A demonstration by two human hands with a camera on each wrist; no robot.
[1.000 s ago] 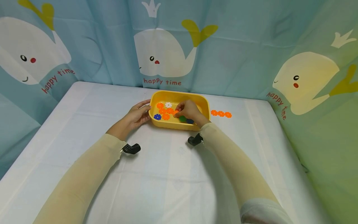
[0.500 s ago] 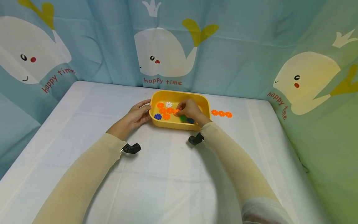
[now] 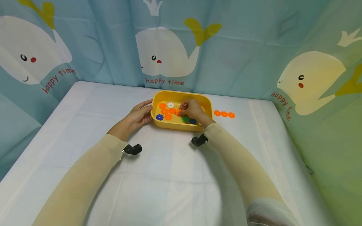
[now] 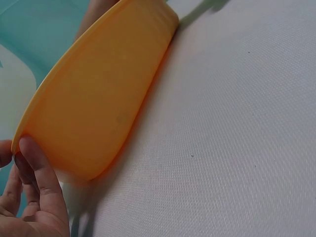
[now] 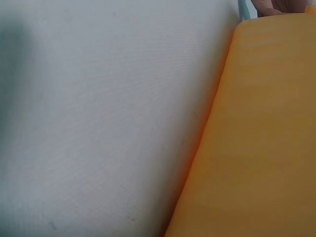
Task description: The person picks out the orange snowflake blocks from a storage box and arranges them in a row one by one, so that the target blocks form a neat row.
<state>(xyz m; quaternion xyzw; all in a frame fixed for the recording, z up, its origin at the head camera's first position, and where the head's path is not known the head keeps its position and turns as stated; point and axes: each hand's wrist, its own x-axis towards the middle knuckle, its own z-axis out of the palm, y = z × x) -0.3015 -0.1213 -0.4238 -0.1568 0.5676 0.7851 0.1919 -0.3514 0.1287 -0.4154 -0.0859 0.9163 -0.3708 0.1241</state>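
One yellow tray (image 3: 178,126) stands on the white table (image 3: 158,175), just above the centre of the head view. The left hand (image 3: 138,116) is at the tray's left end, partly spread; in the left wrist view, at the lower left of the frame, its digits pinch the rim, with one fingertip against the outer wall. The right hand (image 3: 193,110) reaches over the near rim into the tray's right half, thumb and finger nearly closed on an orange disc (image 3: 178,112) near the middle of the tray. Four more orange discs (image 3: 168,117) lie clustered to the left of it; whether they are linked cannot be told. A white disc (image 3: 170,105) lies above the cluster and a blue disc (image 3: 159,117) at its lower left. A green disc (image 3: 185,119) and a dark blue disc (image 3: 193,121) lie below the right hand. Three orange discs form a row (image 3: 224,114) on the table, just right of the tray. Both forearms wear beige sleeves (image 3: 85,172), each with a black device at the wrist. A blue curtain (image 3: 243,47) printed with whales spans the top of the frame.
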